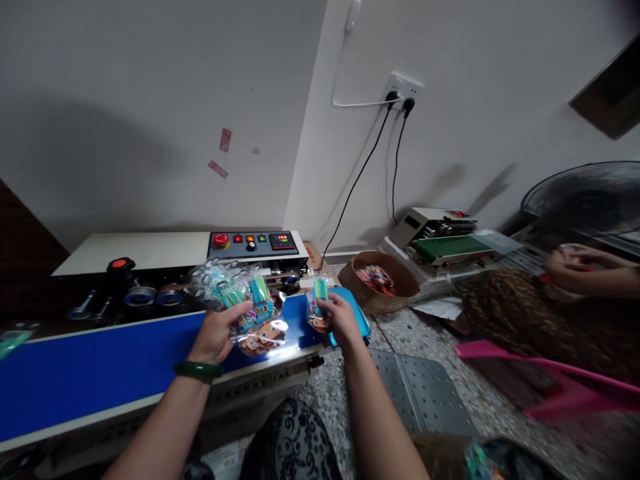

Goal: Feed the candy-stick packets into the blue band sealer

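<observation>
My left hand point(220, 330), with a green bangle point(198, 369) at its wrist, is closed around a bunch of clear plastic packets point(255, 310). Green and blue sticks and brown printed pieces show through the film. My right hand point(340, 317) pinches a single packet point(318, 300) of the same kind by its right side. Both hands are above the blue conveyor belt point(125, 357) of a sealing machine point(175, 253), toward its right end. Part of another packet point(17, 339) lies at the far left of the belt.
The machine's panel has a red stop button point(221, 240) and lit displays. On the floor to the right stands a brown bag point(350, 283) with colourful contents. Beyond it is a second sealing machine point(445, 240). A co-worker sits at right by a pink chair point(550, 377) and a fan point(590, 200).
</observation>
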`<state>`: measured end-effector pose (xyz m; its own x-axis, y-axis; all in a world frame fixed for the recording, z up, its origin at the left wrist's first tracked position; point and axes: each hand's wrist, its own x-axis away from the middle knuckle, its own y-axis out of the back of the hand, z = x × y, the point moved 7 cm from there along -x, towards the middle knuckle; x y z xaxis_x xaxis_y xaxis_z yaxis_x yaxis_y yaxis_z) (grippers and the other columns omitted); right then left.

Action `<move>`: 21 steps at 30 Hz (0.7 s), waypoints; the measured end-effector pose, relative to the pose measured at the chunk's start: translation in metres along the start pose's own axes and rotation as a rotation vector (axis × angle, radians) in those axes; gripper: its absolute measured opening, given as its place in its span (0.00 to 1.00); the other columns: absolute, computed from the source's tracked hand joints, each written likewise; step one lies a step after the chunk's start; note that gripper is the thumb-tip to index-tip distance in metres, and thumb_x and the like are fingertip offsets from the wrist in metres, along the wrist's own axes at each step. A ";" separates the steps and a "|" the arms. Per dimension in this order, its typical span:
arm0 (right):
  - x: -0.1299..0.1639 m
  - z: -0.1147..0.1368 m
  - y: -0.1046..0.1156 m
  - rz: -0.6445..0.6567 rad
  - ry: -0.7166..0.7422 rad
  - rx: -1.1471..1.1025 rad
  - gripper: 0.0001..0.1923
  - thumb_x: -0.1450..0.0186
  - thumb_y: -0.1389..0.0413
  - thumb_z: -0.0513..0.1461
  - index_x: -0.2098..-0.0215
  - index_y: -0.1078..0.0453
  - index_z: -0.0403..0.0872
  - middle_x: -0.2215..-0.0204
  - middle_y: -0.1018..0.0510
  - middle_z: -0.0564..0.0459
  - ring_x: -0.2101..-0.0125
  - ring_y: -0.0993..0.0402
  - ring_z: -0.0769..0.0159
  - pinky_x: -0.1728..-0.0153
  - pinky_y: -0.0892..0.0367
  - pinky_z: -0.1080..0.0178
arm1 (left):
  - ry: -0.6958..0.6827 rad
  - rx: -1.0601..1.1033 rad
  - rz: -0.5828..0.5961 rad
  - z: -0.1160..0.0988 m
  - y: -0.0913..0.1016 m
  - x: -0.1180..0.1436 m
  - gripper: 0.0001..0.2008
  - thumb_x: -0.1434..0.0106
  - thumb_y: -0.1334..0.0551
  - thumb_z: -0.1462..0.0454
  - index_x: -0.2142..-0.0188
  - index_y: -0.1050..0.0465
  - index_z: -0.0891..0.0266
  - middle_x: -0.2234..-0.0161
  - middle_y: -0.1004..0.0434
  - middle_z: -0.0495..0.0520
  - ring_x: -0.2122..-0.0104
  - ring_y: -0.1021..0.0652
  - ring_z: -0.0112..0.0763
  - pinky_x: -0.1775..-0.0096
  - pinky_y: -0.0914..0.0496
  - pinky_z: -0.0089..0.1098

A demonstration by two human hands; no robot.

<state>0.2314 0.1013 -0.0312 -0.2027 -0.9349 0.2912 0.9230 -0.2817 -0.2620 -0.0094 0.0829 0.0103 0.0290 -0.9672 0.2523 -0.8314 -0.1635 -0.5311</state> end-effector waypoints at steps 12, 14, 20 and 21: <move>-0.032 -0.031 -0.028 0.099 -0.146 0.207 0.08 0.55 0.40 0.35 0.79 0.37 0.43 0.86 0.32 0.57 0.85 0.35 0.70 0.83 0.37 0.67 | 0.024 -0.013 -0.059 -0.008 0.012 -0.001 0.12 0.63 0.30 0.66 0.76 0.27 0.70 0.76 0.22 0.56 0.77 0.23 0.37 0.72 0.26 0.36; -0.029 -0.027 -0.035 0.054 -0.078 0.210 0.10 0.53 0.40 0.38 0.77 0.36 0.43 0.83 0.31 0.57 0.83 0.34 0.72 0.82 0.37 0.69 | -0.006 -0.003 -0.051 -0.009 0.012 -0.001 0.12 0.62 0.30 0.66 0.76 0.27 0.69 0.76 0.22 0.54 0.76 0.23 0.37 0.70 0.27 0.36; 0.027 -0.006 -0.092 0.393 0.142 0.268 0.15 0.52 0.39 0.45 0.70 0.33 0.44 0.73 0.26 0.54 0.73 0.30 0.69 0.74 0.35 0.69 | -0.076 0.006 0.006 -0.007 0.004 -0.001 0.16 0.59 0.31 0.67 0.68 0.26 0.67 0.73 0.22 0.52 0.71 0.23 0.36 0.64 0.28 0.35; 0.037 -0.005 -0.102 0.473 0.154 0.268 0.17 0.54 0.37 0.42 0.68 0.32 0.45 0.71 0.26 0.55 0.71 0.30 0.68 0.71 0.34 0.68 | -0.083 0.008 0.011 -0.006 0.003 -0.002 0.16 0.59 0.32 0.67 0.67 0.26 0.67 0.73 0.22 0.52 0.70 0.23 0.35 0.63 0.28 0.35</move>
<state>0.1285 0.0941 0.0016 0.2266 -0.9724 0.0557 0.9716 0.2217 -0.0832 -0.0156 0.0852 0.0134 0.0658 -0.9816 0.1790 -0.8275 -0.1539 -0.5400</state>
